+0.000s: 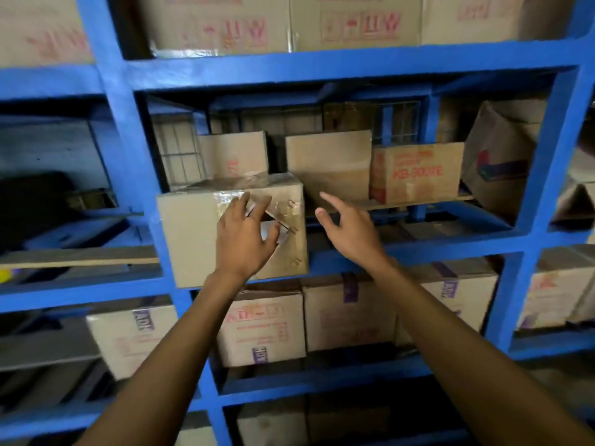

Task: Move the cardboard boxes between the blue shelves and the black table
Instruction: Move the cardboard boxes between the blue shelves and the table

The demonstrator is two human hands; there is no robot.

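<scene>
A plain taped cardboard box [190, 236] sits at the front of the middle blue shelf [354, 64], overhanging the shelf's front edge at the left post. My left hand [246, 235] is spread in front of the box's front face with fingers relaxed, holding nothing. My right hand [349, 226] hovers open just right of the box, apart from it. Behind stand a small box [233, 154], a plain box [328, 162], and a red-printed box [417, 172].
A tilted box [502, 156] leans at the shelf's right end. Several boxes fill the shelf above [219, 24] and the shelf below [347, 313]. A wire grid [178, 152] stands at the back left. Dark clutter lies in the left bay [48, 201].
</scene>
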